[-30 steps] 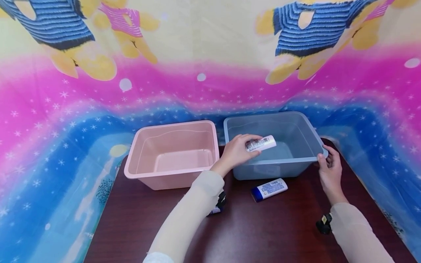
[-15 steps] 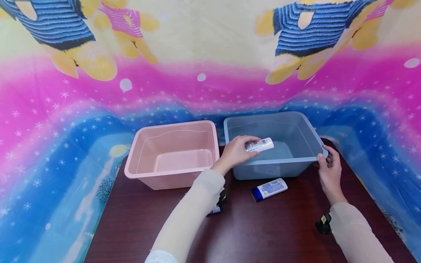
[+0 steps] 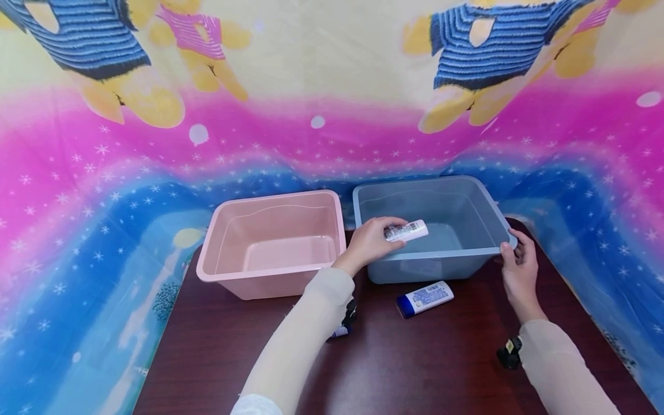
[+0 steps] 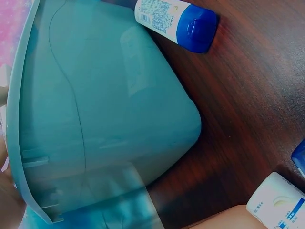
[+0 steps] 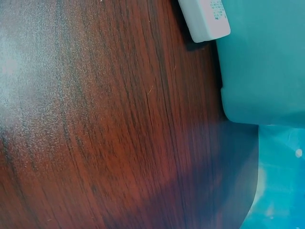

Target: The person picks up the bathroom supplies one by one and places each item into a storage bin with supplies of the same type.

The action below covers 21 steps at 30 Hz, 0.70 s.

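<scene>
My left hand (image 3: 370,245) holds a small white bottle (image 3: 412,230) by one end, tilted over the near left part of a blue-grey plastic bin (image 3: 436,253). The fingers cover the end of the bottle nearest the palm. At the bin's right front corner, my right hand (image 3: 521,271) grips the rim, thumb on the near side. A white bottle with a dark blue cap (image 3: 425,298) lies on the table in front of this bin; the left wrist view shows its blue cap (image 4: 198,28) beside the bin wall. Another bottle (image 3: 340,332) is mostly hidden under my left forearm.
A pink plastic bin (image 3: 270,279) stands left of the blue-grey one on the dark wooden table (image 3: 415,369). In the left wrist view, a white bottle (image 4: 279,202) lies at the lower right. A printed cloth (image 3: 316,86) hangs behind and at both sides.
My left hand has lowered slightly and drifted a little left with the white bottle. The right hand stays on the bin's rim, and both bins have kept their places.
</scene>
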Each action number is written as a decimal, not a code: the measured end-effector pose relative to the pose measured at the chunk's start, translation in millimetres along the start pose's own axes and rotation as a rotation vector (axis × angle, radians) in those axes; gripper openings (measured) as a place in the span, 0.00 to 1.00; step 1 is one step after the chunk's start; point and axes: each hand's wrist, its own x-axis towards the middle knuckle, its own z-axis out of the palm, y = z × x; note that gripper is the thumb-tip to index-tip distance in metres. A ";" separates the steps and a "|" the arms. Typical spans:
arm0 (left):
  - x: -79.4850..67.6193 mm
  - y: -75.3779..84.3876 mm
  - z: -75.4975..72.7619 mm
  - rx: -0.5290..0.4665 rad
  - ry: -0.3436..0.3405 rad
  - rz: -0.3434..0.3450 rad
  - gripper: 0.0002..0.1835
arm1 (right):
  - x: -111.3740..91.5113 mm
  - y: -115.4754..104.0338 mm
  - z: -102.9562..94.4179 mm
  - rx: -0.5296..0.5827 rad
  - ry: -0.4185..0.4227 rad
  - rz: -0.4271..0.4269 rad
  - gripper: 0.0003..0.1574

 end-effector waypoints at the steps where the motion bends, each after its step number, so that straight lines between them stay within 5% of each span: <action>1: -0.1 -0.4 0.3 0.003 -0.001 0.003 0.24 | 0.1 0.3 -0.2 0.006 0.001 0.005 0.27; 21: -0.5 -6.6 5.7 0.127 -0.007 0.030 0.25 | -1.8 -0.8 3.2 0.012 0.014 0.001 0.27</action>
